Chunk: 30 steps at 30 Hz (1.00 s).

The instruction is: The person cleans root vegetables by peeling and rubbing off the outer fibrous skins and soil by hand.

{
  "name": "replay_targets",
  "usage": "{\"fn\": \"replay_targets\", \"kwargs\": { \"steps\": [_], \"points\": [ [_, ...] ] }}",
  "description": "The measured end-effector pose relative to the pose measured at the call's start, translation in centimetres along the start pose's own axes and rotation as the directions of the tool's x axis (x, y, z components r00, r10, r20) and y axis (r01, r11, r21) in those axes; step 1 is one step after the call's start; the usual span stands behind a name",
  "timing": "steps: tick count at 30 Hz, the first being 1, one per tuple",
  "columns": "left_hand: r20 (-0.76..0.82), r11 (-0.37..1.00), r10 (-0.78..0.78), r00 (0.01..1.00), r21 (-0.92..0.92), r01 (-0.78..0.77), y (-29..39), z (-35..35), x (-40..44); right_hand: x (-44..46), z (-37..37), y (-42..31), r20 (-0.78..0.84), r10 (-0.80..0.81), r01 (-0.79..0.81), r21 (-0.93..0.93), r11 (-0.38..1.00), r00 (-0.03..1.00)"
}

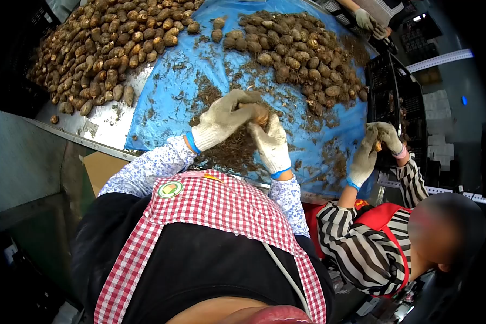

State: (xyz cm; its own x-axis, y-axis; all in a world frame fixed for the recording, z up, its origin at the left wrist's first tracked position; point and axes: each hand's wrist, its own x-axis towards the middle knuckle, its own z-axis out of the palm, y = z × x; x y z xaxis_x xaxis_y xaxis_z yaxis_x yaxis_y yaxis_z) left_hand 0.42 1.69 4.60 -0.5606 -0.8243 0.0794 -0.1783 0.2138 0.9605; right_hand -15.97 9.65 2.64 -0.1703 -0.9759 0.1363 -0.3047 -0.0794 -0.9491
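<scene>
The brown tuber (261,115) sits between your gloved left hand (225,117) and right hand (272,144), both closed around it above the blue sheet (164,102). It looks light and firm, its skin perhaps gritty; the thick middle likely offers the surest hold.

The gloved left hand (225,120) and right hand (271,144) are holding a brown tuber (261,115) above the blue sheet (170,100).
</scene>
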Motion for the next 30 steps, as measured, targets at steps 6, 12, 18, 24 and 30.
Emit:
{"fn": "replay_targets", "kwargs": {
  "steps": [6,12,18,24,30],
  "points": [
    [0.141,0.986,-0.127,0.982,-0.088,0.14,-1.4,0.0,2.3,-0.3,-0.8,-0.4,0.019,0.024,-0.013,-0.443,0.896,1.0],
    [0.459,0.909,-0.35,0.817,-0.044,0.414,2.0,-2.0,1.2,0.5,-1.7,2.5,0.097,-0.034,0.093,-0.711,0.698,0.995],
    [-0.226,0.731,0.093,0.97,-0.646,-0.221,-1.5,-14.9,5.7,0.8,-4.6,8.5,0.026,0.041,-0.015,-0.646,0.764,0.999],
    [-0.332,-0.217,-0.28,0.901,-0.892,-0.396,-5.1,-19.8,7.6,4.9,-6.7,10.9,-0.132,0.058,-0.122,-0.547,0.828,0.99],
    [-0.06,0.237,-0.648,0.759,-0.963,0.126,-7.6,-7.9,7.8,14.9,-7.3,9.5,-0.327,0.044,-0.289,-0.756,0.587,0.944]
  ]
}}
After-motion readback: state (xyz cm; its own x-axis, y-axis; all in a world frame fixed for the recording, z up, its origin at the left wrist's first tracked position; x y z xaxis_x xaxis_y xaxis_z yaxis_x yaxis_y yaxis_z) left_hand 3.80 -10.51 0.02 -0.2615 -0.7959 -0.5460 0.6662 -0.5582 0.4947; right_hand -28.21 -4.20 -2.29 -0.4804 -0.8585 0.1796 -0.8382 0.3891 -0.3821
